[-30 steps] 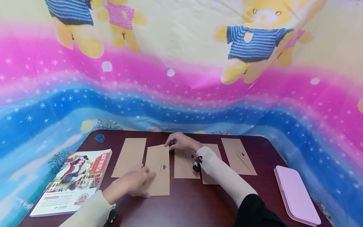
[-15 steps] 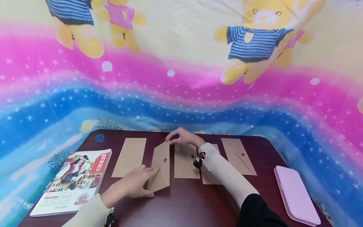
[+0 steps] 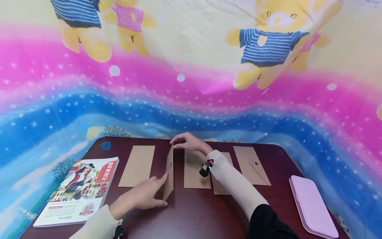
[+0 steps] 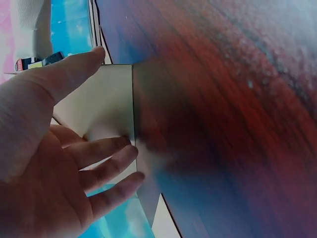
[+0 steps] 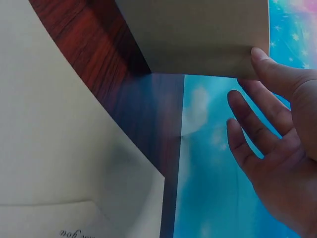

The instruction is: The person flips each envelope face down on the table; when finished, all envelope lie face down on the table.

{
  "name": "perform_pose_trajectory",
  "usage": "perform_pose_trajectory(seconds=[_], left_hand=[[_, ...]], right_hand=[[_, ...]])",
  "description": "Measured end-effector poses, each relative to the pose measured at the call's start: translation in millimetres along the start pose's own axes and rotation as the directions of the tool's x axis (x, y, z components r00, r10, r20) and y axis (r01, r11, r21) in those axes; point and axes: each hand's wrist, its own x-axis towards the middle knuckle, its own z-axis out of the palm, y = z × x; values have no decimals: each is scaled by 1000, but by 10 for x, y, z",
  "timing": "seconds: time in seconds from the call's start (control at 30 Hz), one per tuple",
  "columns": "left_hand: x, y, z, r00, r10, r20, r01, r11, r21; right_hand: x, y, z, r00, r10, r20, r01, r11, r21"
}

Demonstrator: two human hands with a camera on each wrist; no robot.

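Note:
A brown paper envelope (image 3: 169, 169) with a small dark print stands on its long edge on the dark table, nearly upright. My right hand (image 3: 191, 142) pinches its far top corner between thumb and fingers; the right wrist view shows the thumb (image 5: 261, 57) on its plain face. At the near end, my left hand (image 3: 144, 194) has its fingers spread, the index fingertip against the envelope's left face and the thumb by the lower corner. In the left wrist view, loosely extended fingers (image 4: 111, 166) lie across the envelope (image 4: 111, 94).
One plain envelope (image 3: 137, 166) lies flat to the left. Flat envelopes to the right include one (image 3: 194, 177) under my right wrist and another (image 3: 247, 164) farther over. A book (image 3: 79, 189), a blue tape roll (image 3: 106, 145) and a pink case (image 3: 313, 205) sit toward the sides.
The envelope has swung up from lying nearly flat to standing on edge, its right side lifted by my right hand. My left hand has shifted slightly right along with it.

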Motion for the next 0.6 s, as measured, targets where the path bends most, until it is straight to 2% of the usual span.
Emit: perform_pose_trajectory(seconds=[0.2, 0.47, 0.6], left_hand=[[19, 13, 17, 1000, -13, 10, 14, 999, -36], [-12, 64, -2, 995, -100, -18, 99, 994, -49], [-16, 89, -14, 991, -124, -47, 120, 989, -91]], right_hand=[[29, -59, 50, 1000, -17, -15, 17, 1000, 10], [57, -78, 115, 1000, -19, -22, 19, 1000, 8], [47, -103, 118, 1000, -15, -21, 15, 1000, -11]])
